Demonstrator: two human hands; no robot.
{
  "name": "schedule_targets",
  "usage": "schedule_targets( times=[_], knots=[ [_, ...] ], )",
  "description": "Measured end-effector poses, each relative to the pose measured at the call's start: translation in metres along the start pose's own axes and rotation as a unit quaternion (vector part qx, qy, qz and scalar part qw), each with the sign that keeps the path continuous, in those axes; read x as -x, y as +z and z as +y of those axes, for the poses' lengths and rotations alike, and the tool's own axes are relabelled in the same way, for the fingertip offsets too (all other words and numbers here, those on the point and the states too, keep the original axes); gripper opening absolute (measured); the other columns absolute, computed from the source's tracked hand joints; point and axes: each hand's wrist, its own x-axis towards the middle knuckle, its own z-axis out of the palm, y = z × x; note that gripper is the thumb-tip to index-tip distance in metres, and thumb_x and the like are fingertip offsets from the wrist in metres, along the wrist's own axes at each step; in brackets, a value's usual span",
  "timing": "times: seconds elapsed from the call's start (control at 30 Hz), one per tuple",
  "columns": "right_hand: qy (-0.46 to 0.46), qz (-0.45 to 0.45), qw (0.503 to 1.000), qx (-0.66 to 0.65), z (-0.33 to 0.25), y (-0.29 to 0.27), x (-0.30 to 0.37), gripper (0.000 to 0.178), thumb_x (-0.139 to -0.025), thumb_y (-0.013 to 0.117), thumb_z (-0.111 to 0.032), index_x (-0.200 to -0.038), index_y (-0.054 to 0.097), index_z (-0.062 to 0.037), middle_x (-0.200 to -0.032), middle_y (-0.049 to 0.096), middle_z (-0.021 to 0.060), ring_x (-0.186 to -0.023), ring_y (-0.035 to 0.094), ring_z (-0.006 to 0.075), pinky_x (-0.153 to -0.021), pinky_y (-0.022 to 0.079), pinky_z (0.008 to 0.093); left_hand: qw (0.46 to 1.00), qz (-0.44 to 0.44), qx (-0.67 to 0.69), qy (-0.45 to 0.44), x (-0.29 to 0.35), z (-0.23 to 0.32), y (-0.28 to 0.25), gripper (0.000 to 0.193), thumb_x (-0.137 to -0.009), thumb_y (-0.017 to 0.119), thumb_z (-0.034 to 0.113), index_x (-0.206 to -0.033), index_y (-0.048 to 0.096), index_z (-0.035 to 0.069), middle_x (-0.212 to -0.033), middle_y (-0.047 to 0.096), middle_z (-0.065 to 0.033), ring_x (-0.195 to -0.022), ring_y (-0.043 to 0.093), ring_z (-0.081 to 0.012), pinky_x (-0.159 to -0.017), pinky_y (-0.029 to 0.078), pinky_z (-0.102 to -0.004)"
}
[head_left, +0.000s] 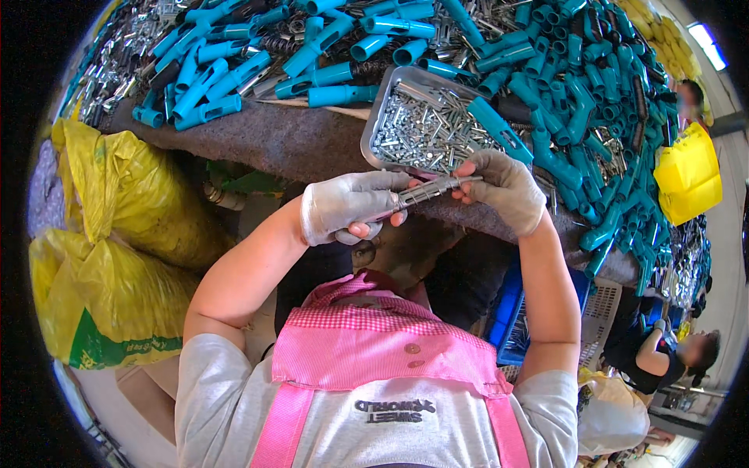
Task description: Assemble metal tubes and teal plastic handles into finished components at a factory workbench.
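My left hand (pixel 347 207), in a grey glove with bare fingertips, is wrapped round a slotted silver metal tube assembly (pixel 421 193). Its far end points right, toward my right hand (pixel 505 189), gloved the same way. The right thumb and fingers are closed at that end, pinching a thin metal piece there; its exact kind is too small to tell. Just beyond both hands sits a metal tray (pixel 373 117) of small silver pins (pixel 425 129), with one teal plastic tube (pixel 499 129) lying across its right side.
Teal slotted tubes (pixel 320 78) and bent teal handles (pixel 577 109) are heaped over the cloth-covered bench (pixel 234 140). Yellow sacks (pixel 109 288) stand at my left. A blue crate (pixel 505 304) and a white basket (pixel 601 312) are at lower right. Another person (pixel 663 351) sits farther right.
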Motion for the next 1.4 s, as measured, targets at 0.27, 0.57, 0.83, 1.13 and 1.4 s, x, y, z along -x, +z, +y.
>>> schedule_targets(
  times=[0.27, 0.57, 0.83, 1.13, 1.4],
  knots=[
    [-0.01, 0.003, 1.0, 0.001, -0.004, 0.004, 0.007, 0.013, -0.087, 0.062, 0.005, -0.099, 0.065, 0.0024, -0.098, 0.067, 0.0108, -0.085, 0.067, 0.0202, -0.076, 0.054, 0.029, 0.997, -0.02, 0.074, 0.001, 0.002, -0.007, 0.005, 0.045, -0.098, 0.053, 0.02, -0.139, 0.042, 0.007, -0.088, 0.056, -0.0052, -0.052, 0.038, -0.0029, -0.042, 0.032, -0.0143],
    [-0.061, -0.014, 0.995, 0.077, -0.007, 0.013, 0.018, 0.017, -0.091, 0.056, 0.004, -0.108, 0.061, 0.0021, -0.105, 0.067, 0.0109, -0.09, 0.066, 0.018, -0.079, 0.054, 0.0284, 0.999, 0.002, 0.029, -0.036, 0.008, -0.008, 0.012, 0.044, -0.098, 0.053, 0.022, -0.139, 0.042, 0.011, -0.086, 0.054, -0.0036, -0.048, 0.04, -0.0016, -0.039, 0.029, -0.0134],
    [0.017, 0.03, 0.996, 0.08, -0.006, 0.02, 0.02, 0.018, -0.094, 0.055, -0.002, -0.11, 0.062, 0.0011, -0.103, 0.068, 0.0082, -0.09, 0.066, 0.0132, -0.076, 0.054, 0.0253, 0.996, -0.006, 0.079, -0.051, 0.005, -0.016, 0.015, 0.046, -0.098, 0.051, 0.021, -0.141, 0.039, 0.01, -0.085, 0.052, -0.006, -0.045, 0.037, -0.0027, -0.035, 0.024, -0.0151],
    [-0.021, 0.123, 0.991, 0.049, 0.015, 0.06, 0.036, 0.03, -0.1, 0.046, -0.01, -0.127, 0.056, -0.002, -0.12, 0.063, 0.006, -0.097, 0.062, 0.0128, -0.075, 0.054, 0.0252, 0.988, 0.021, 0.144, -0.056, 0.004, -0.023, 0.014, 0.043, -0.097, 0.052, 0.019, -0.137, 0.041, 0.008, -0.087, 0.054, -0.008, -0.044, 0.039, -0.0028, -0.033, 0.025, -0.0145],
    [0.002, 0.133, 0.985, -0.107, 0.033, 0.056, 0.035, 0.027, -0.095, 0.058, -0.012, -0.12, 0.059, -0.0027, -0.11, 0.066, 0.0093, -0.09, 0.063, 0.0144, -0.074, 0.052, 0.0271, 0.991, 0.038, 0.12, -0.051, 0.008, -0.027, 0.021, 0.041, -0.097, 0.053, 0.019, -0.135, 0.043, 0.008, -0.087, 0.054, -0.0077, -0.045, 0.039, -0.0026, -0.032, 0.023, -0.0153]
  ],
)
